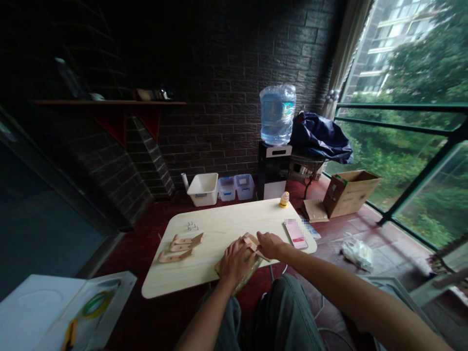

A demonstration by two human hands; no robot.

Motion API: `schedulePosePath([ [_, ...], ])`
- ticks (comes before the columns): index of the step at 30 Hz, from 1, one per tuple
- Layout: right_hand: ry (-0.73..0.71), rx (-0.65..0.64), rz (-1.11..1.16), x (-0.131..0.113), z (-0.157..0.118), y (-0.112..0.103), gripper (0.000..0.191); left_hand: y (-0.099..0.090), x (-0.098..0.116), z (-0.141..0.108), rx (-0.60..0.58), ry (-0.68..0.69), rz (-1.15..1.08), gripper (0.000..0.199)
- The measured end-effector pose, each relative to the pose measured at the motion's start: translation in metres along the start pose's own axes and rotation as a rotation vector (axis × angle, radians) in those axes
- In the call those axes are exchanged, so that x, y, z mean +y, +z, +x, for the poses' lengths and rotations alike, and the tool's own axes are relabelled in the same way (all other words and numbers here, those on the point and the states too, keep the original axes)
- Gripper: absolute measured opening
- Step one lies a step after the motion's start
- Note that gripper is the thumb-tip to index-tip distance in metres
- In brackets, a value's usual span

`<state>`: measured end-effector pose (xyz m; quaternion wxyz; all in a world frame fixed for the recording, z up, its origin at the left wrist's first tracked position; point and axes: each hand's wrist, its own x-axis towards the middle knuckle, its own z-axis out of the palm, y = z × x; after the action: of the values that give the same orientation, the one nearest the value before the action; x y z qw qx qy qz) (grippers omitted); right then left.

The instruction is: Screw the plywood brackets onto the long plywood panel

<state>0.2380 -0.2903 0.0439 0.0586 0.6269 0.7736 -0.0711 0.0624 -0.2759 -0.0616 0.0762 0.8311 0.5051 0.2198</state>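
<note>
My left hand [236,261] lies palm down with its fingers stretched forward; I cannot tell whether they pinch anything. My right hand [268,245] is curled narrow, but what sits inside the curl is hidden from me. The wooden piece [251,240] is right at my grip: it shows between my left fingertips and my right thumb, then slants under the right hand toward the table's near edge, right of the middle. Under my left palm a brownish bundle [250,274], mostly covered, juts over that same edge.

Just beyond my right hand, a phone [295,234] lies along the right edge of the table [226,226]. A small yellow bottle [284,200] stands by the far right corner. Well apart from my left hand, similar wooden pieces [183,246] lie toward the left edge, with some metal hooks [192,226] nearer the far left corner. Past the far edge, a cream tub [204,200] sits on the floor.
</note>
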Motion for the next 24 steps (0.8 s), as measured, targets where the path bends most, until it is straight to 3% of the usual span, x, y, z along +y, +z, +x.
schedulePosePath([
  [3, -0.189, -0.011, -0.107, 0.003, -0.002, -0.005, 0.042, 0.001, 0.002, 0.0, -0.004, -0.007, 0.0, 0.035],
  [6, -0.269, 0.027, -0.166, 0.008, 0.0, -0.004, 0.043, 0.003, 0.002, 0.0, -0.002, -0.008, -0.007, 0.033],
  [10, -0.254, 0.035, -0.124, 0.013, 0.005, 0.005, 0.037, 0.005, -0.001, 0.002, 0.004, 0.0, -0.008, 0.035],
  [16, -0.002, -0.018, -0.011, 0.007, 0.007, 0.006, 0.035, 0.005, -0.003, 0.001, 0.038, 0.031, -0.001, 0.034],
  [20, -0.102, -0.043, -0.048, 0.008, 0.004, -0.005, 0.041, 0.006, -0.003, -0.001, 0.025, 0.024, 0.006, 0.036],
  [24, -0.272, -0.05, -0.162, 0.015, 0.002, -0.011, 0.033, 0.008, -0.004, -0.001, 0.012, 0.013, 0.012, 0.038],
])
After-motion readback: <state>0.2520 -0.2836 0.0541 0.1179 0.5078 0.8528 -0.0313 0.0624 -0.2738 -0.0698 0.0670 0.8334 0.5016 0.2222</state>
